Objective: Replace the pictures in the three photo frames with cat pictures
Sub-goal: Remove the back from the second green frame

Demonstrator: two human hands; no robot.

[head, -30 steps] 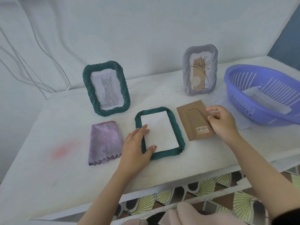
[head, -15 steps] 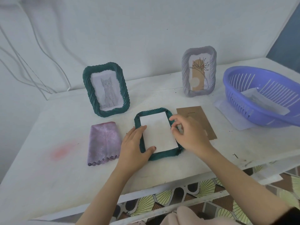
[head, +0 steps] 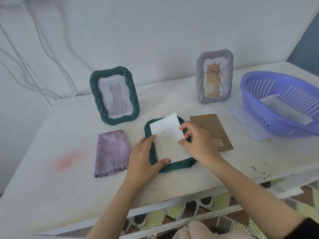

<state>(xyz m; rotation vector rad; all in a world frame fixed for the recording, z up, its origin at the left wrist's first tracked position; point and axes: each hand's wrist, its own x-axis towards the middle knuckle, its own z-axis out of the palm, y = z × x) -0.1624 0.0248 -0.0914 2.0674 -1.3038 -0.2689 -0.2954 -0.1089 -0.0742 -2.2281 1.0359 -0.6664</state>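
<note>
A dark green frame (head: 174, 166) lies face down on the white table (head: 51, 195). A white paper sheet (head: 168, 137) lies in it, blank side up, its far edge lifted over the frame's rim. My right hand (head: 198, 144) pinches the sheet's right edge. My left hand (head: 145, 159) rests on the frame's left side, thumb on the sheet's near corner. The brown cardboard backing (head: 214, 128) lies just right of the frame. A second green frame (head: 114, 96) stands at the back left with a cat drawing. A grey-lilac frame (head: 214, 75) stands at the back right with a plant picture.
A folded purple cloth (head: 112, 152) lies left of the flat frame. A purple plastic basket (head: 283, 104) with paper inside stands at the right on a white sheet. Cables hang along the white wall at the back left. The table's front edge runs just under my forearms.
My right hand left the cardboard backing, moved left to the flat frame, and now lifts the white sheet's right edge. The left hand stayed on the frame.
</note>
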